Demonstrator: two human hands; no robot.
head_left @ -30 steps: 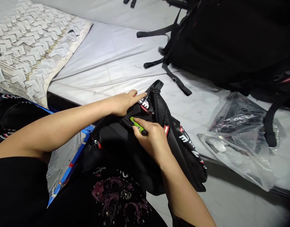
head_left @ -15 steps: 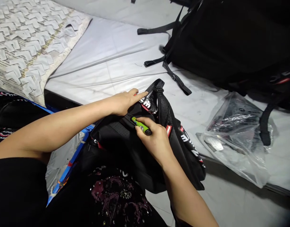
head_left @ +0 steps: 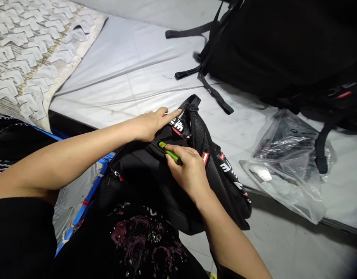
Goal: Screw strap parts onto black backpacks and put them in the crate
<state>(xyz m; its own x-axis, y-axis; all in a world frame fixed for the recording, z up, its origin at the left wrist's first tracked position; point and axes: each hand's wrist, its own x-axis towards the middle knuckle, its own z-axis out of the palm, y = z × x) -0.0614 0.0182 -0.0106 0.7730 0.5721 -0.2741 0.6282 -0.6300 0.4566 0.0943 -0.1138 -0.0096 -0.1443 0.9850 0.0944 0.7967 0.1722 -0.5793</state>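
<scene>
A black backpack (head_left: 137,174) with white lettering and red tags rests against my lap at the table edge. My left hand (head_left: 151,124) grips its upper edge; one digit lies stretched along the lettered strip, and the other fingers curl over the far side, partly hidden. Closed in my right hand (head_left: 188,166) is a short green hand tool (head_left: 170,153) with a black end. It points toward a zipper-like seam of the backpack, just below my left hand. The tool's tip is too small to make out.
The table (head_left: 137,85) has a white cover. A large black bag (head_left: 277,54) with loose straps lies at the back right, beside a clear plastic bag (head_left: 286,170). At the left is a mat (head_left: 62,73) with white angled pieces. Blue-edged packaging (head_left: 79,211) sits below my left arm.
The view has shifted slightly, so everything sits a little further left and higher. My right hand has turned the green tool slightly in its grip; my left hand keeps its hold.
</scene>
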